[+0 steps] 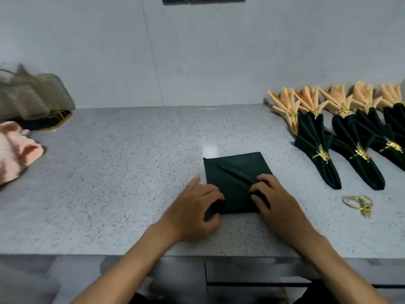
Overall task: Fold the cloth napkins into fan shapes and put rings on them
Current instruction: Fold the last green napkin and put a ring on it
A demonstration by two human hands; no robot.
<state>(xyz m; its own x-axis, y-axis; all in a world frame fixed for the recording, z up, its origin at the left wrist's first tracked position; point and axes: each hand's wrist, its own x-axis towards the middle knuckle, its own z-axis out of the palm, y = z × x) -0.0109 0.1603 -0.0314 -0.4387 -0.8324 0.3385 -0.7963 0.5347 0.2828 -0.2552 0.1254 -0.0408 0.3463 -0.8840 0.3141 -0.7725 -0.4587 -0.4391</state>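
A dark green napkin [234, 172] lies flat on the speckled counter [131, 161], folded into a square with a diagonal pleat across it. My left hand [195, 207] pinches its near left corner. My right hand [276, 198] pinches the pleat near the napkin's right edge. One loose gold ring [359, 204] with a leaf ornament lies on the counter to the right of my right hand. Finished green fans [317, 148] with gold rings lie at the right, and finished peach fans [287, 106] lie behind them.
A pink cloth [15, 150] lies crumpled at the left edge. Behind it stands a sheer bag with gold trim [37, 99]. A grey wall [197, 51] backs the counter. The counter's front edge [109, 255] runs just below my wrists.
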